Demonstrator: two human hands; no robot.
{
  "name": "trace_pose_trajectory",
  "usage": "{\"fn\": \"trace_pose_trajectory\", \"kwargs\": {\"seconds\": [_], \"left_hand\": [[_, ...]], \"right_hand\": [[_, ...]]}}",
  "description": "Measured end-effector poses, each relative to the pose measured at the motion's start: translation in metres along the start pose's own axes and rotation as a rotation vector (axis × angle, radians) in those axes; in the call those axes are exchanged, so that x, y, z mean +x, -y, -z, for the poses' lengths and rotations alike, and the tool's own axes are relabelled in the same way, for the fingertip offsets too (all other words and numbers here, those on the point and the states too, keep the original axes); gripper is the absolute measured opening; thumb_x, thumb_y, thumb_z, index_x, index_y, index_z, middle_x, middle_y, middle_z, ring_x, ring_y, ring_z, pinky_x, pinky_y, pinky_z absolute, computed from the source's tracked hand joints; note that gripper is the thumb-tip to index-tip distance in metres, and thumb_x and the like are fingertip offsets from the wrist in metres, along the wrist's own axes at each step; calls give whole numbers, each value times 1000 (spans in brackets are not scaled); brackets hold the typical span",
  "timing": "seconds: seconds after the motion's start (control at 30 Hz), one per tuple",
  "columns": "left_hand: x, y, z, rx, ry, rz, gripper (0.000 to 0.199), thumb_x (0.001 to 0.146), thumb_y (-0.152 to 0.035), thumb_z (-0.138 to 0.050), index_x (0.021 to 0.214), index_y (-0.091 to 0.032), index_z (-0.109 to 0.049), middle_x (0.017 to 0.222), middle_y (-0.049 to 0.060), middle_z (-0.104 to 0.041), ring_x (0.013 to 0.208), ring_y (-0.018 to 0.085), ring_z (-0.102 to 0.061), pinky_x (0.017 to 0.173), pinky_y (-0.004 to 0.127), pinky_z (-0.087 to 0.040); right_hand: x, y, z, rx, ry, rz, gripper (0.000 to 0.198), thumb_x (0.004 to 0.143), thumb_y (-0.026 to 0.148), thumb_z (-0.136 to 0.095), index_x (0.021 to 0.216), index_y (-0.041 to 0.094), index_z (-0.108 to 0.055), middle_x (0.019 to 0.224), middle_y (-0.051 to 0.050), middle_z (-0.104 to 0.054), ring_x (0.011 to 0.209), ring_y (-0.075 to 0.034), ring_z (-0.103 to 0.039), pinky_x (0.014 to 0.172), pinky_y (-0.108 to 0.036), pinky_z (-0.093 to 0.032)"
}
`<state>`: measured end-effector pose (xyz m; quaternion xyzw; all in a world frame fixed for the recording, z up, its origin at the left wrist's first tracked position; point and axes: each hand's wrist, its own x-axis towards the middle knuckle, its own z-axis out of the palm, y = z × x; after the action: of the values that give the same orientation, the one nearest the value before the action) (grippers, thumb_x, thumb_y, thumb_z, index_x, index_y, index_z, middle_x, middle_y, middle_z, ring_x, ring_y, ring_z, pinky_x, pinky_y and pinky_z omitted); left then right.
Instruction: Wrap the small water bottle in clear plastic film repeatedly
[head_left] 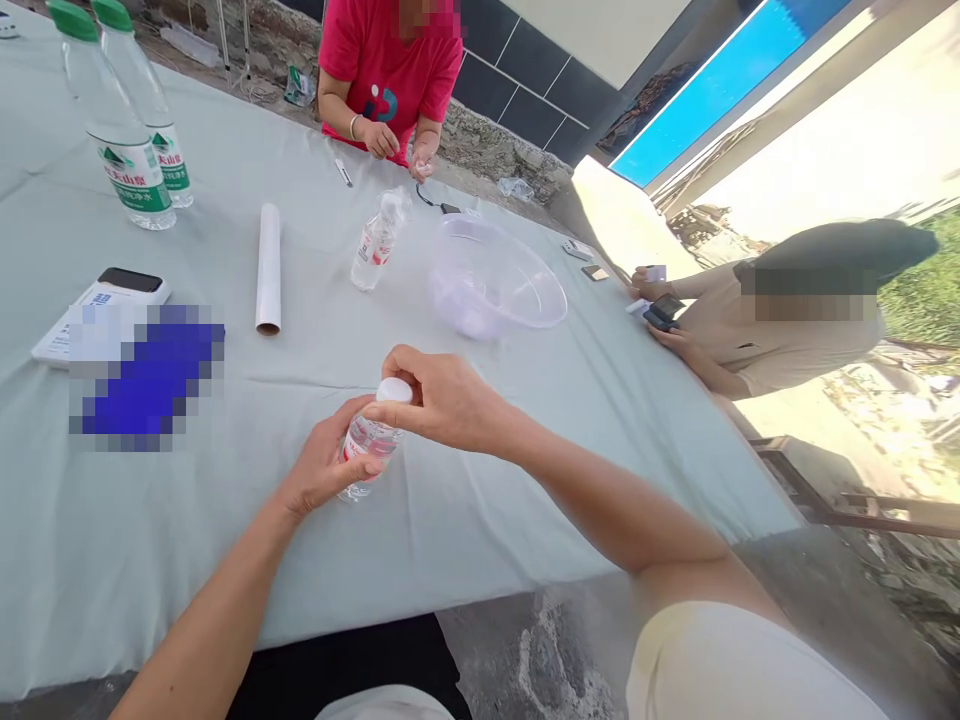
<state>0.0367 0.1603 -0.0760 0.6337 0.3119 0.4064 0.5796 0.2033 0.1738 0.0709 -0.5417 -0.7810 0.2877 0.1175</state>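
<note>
A small clear bottle (373,440) with a red-and-white label stands near the front of the table, tilted slightly. My left hand (330,455) is wrapped round its body, thumb across the label. At the top, my right hand (442,400) grips the white cap (394,391) between thumb and curled fingers. The cap sits on the bottle's neck. Farther back is a similar bottle (372,250), with clear plastic film about its top. To its right lies a transparent purple basin (555,300).
A pale green cloth covers the table (315,580). Left are two large green-capped bottles (131,185), a white roll (268,270), a white box (56,335) with a phone (131,280), and a blurred blue item (157,370). Two people (390,70) are at the far and right edges.
</note>
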Motion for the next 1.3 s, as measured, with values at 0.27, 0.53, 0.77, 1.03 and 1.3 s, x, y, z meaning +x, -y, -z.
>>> {"fn": "trace_pose_trajectory", "kwargs": {"seconds": [0.27,0.53,0.77,1.03,1.3], "left_hand": [[0,2,-10,-11,-1,130,58,76,-66,-70,113,-21,-63,96,5,-65,86,22,-60,74,31,-50],[2,-3,-1,217,-452,217,69,84,-68,-57,136,-23,-54,86,3,-64,81,23,-62,74,34,-49],[1,-32,10,602,-544,484,81,85,-67,-51,155,-28,-38,57,-4,-50,60,24,-58,61,34,-46],[0,-35,29,753,-589,573,68,83,-65,-54,142,-33,-54,120,10,-61,83,26,-66,83,43,-52],[-3,-20,31,686,-481,427,61,83,-60,-58,137,-32,-58,130,13,-56,114,32,-58,92,45,-50]], "right_hand": [[52,-101,78,210,-568,-85,35,95,49,-56,81,18,-62,74,-1,-63,66,-10,-60,69,-26,-48],[108,-193,129,-89,-64,-739,36,70,34,-84,100,17,-76,117,-16,-71,116,-31,-63,98,-49,-50],[122,-211,129,-90,133,-871,40,64,43,-88,95,20,-77,112,-13,-72,115,-33,-64,101,-52,-48],[83,-216,126,402,-755,-545,32,80,34,-72,69,22,-45,71,3,-54,66,-10,-53,64,-26,-49],[20,-169,58,988,-771,-103,28,72,32,-61,99,29,-54,82,5,-58,74,-11,-62,61,-22,-49]]}}
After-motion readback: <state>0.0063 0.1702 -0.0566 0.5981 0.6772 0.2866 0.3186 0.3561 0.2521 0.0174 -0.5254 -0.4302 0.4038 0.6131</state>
